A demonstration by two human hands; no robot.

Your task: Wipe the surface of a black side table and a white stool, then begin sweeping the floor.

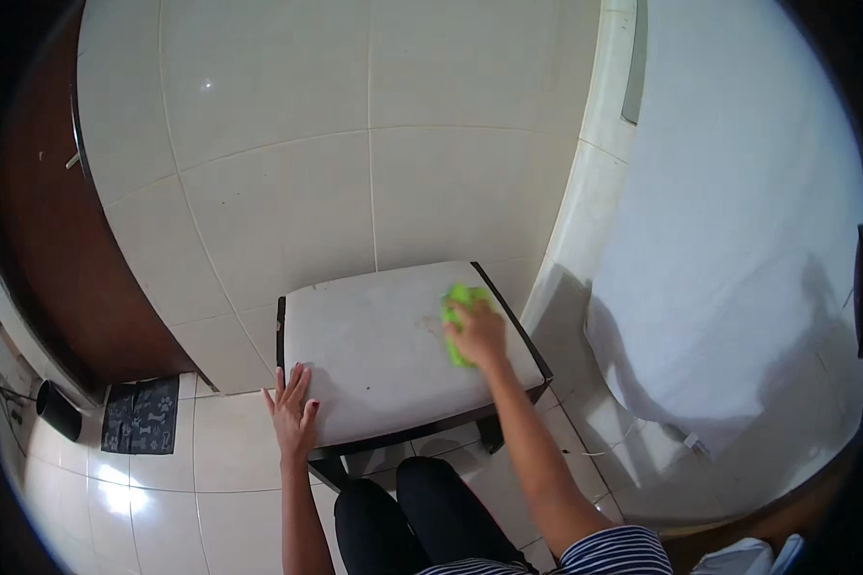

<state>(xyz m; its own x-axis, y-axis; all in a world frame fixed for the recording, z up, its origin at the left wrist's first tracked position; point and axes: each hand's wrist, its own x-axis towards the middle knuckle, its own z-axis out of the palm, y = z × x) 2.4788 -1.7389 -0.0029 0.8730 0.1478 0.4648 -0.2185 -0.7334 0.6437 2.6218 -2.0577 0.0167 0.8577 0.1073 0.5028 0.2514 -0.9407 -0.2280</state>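
Before me stands a low stool with a pale padded seat [374,345] and a dark frame [417,431]. My right hand [480,334] holds a bright green cloth [454,352] against the right part of the seat; its exact make is blurred. A brownish stain [429,325] shows on the upholstery just left of the cloth. My left hand [293,413] rests on the seat's left front edge, fingers spread and holding nothing. A small dark spot [367,388] marks the seat near its front.
A tiled wall [273,208] rises behind the stool. White fabric [705,251] hangs at the right, with a tag at its lower edge. Left are a dark brown door [65,237], a patterned grey mat [140,417] and a black bin [59,411] on the tiled floor [234,453].
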